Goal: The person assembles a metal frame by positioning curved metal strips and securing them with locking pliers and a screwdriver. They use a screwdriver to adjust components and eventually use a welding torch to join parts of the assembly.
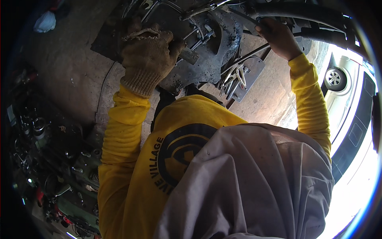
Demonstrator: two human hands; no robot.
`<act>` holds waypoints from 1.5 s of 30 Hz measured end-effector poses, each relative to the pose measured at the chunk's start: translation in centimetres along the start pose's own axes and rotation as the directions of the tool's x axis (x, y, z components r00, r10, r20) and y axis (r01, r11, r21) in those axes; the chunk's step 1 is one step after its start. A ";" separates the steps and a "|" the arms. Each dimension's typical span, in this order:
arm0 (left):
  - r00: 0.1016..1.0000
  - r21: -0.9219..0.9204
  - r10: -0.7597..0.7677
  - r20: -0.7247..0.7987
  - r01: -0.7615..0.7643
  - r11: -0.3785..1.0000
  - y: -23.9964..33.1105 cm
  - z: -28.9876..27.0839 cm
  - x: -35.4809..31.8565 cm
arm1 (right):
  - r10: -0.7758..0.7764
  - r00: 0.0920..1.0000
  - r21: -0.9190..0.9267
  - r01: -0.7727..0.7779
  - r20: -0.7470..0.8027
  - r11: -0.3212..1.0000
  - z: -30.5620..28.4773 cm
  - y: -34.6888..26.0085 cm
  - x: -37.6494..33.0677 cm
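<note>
My left hand wears a worn brown knitted glove with a frayed hole. It is closed, and a short flat metal piece sticks out by its thumb, over a dark metal plate with a pitted, scorched edge. My bare right hand reaches to the far right of the plate. Its fingers wrap around the near end of a dark flat bar, which slants up and left over the plate. The bar's far end is hard to make out. Thin metal rods and a small clamp-like piece lie between my hands.
Several pliers or clamps lie on a metal sheet right of the plate. Dark hoses run along the top right. Cluttered tools and machinery fill the left side. A parked car stands outside at right.
</note>
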State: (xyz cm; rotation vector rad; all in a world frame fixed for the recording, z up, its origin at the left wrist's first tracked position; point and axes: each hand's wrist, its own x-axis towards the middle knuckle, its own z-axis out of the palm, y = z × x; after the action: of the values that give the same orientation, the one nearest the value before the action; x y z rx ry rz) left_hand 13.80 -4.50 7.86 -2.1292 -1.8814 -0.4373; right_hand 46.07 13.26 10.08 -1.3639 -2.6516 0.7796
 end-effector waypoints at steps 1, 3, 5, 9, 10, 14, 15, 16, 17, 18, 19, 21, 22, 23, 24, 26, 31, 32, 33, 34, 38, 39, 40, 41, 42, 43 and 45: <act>1.000 0.001 0.017 -0.014 -0.017 1.000 0.0 0.0 -0.1 | 0.001 1.000 0.001 -0.001 0.005 1.000 0.2 0.1 0.3; 0.991 -0.030 -0.090 0.101 0.093 0.995 0.3 0.0 -0.5 | -0.241 0.966 -0.147 0.226 -0.093 0.963 0.5 0.4 1.0; 0.992 -0.036 -0.084 0.092 0.088 0.995 0.2 0.0 -0.6 | -0.244 0.959 -0.196 0.213 -0.148 0.957 0.5 0.7 1.8; 0.997 -0.032 -0.053 0.055 0.055 0.998 0.0 0.1 -0.4 | -0.334 0.895 0.036 0.359 -0.296 0.933 1.0 1.5 3.7; 0.998 -0.027 -0.045 0.046 0.047 0.999 0.0 0.1 -0.3 | -0.336 0.895 0.034 0.361 -0.293 0.932 0.9 1.6 4.1; 0.994 -0.019 -0.070 0.088 0.072 0.997 0.1 -0.2 -0.2 | -0.130 0.977 0.404 0.052 0.169 0.913 -0.7 0.1 5.4; 0.994 -0.013 -0.066 0.086 0.067 0.998 0.2 -0.1 -0.3 | -0.079 0.958 0.325 -0.016 0.276 0.946 -1.0 -0.5 5.7; 0.995 -0.007 -0.061 0.083 0.062 0.998 0.3 -0.1 -0.4 | -0.080 0.957 0.324 -0.016 0.280 0.946 -1.1 -0.8 6.0; 0.979 -0.009 -0.124 0.163 0.127 0.992 0.5 -0.3 -0.5 | -0.183 0.936 0.163 0.139 0.300 0.977 -1.2 -1.1 6.3; 0.953 -0.008 -0.183 0.240 0.190 0.982 0.7 -0.3 -0.6 | -0.276 0.900 0.000 0.294 0.336 0.956 -1.3 -1.3 6.5; 0.953 -0.010 -0.185 0.241 0.193 0.981 0.6 -0.3 -0.5 | -0.276 0.899 -0.002 0.294 0.339 0.956 -1.1 -1.1 6.4; 0.991 -0.009 -0.093 0.094 0.094 0.996 0.4 -0.4 -0.2 | -0.095 0.936 0.455 -0.075 0.340 0.887 -0.5 -0.6 6.0; 0.991 -0.010 -0.095 0.093 0.096 0.995 0.4 -0.2 -0.3 | -0.095 0.935 0.453 -0.075 0.341 0.888 -0.6 -0.5 6.1; 0.989 -0.039 -0.109 0.104 0.114 0.993 0.4 -0.1 -0.3 | -0.183 0.949 0.419 0.061 0.256 0.906 -0.8 -0.4 6.2; 0.985 -0.065 -0.125 0.117 0.133 0.989 0.5 0.0 -0.4 | -0.276 0.945 0.373 0.195 0.175 0.907 -0.9 -0.7 6.3; 0.987 -0.055 -0.121 0.109 0.127 0.990 0.3 0.0 -0.6 | -0.361 0.907 0.229 0.312 0.218 0.922 -1.8 -1.7 6.4; 0.991 0.002 -0.101 0.092 0.101 0.995 0.4 -0.1 -0.3 | -0.348 0.895 -0.042 0.373 0.278 0.927 -2.0 -1.1 6.5; 0.989 -0.004 -0.101 0.104 0.102 0.995 0.4 -0.2 -0.3 | -0.339 0.920 0.100 0.325 0.200 0.941 -1.6 -1.2 6.3; 0.988 -0.006 -0.103 0.117 0.105 0.994 0.4 -0.2 -0.4 | -0.320 0.939 0.246 0.283 0.123 0.927 -1.2 -1.6 6.3; 0.987 0.000 -0.108 0.119 0.108 0.994 0.4 -0.3 -0.5 | -0.325 0.937 0.250 0.288 0.125 0.925 -1.4 -2.0 6.2; 0.983 -0.065 -0.114 0.141 0.124 0.990 0.4 -0.2 -0.1 | -0.036 0.914 0.052 0.017 0.405 0.999 -3.2 -2.8 5.8; 0.984 -0.052 -0.119 0.132 0.127 0.991 0.3 -0.1 -0.1 | 0.016 0.897 0.049 -0.042 0.442 0.998 -3.0 -2.5 6.4; 0.984 -0.044 -0.120 0.128 0.126 0.991 0.3 -0.1 -0.3 | 0.010 0.895 0.053 -0.038 0.445 0.998 -2.5 -2.1 6.5; 0.985 -0.028 -0.117 0.125 0.122 0.992 0.3 -0.2 -0.4 | -0.149 0.941 0.121 0.117 0.304 0.986 -1.8 -1.5 6.5; 0.986 -0.023 -0.111 0.122 0.115 0.993 0.3 -0.1 -0.4 | -0.292 0.945 0.161 0.269 0.144 0.950 -1.4 -1.1 6.4; 0.987 -0.020 -0.106 0.118 0.109 0.994 0.3 -0.1 -0.4 | -0.290 0.946 0.160 0.267 0.143 0.950 -1.1 -0.7 6.4; 0.995 -0.059 -0.068 0.071 0.072 0.996 0.2 0.1 -0.5 | -0.238 0.965 0.303 0.196 0.109 0.933 -0.7 -0.4 6.4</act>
State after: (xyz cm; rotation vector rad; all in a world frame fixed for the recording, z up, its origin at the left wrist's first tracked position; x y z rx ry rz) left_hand 13.90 -4.96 7.54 -2.1477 -2.0108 -0.4477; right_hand 42.10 18.36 9.73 -0.9557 -2.5949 1.2176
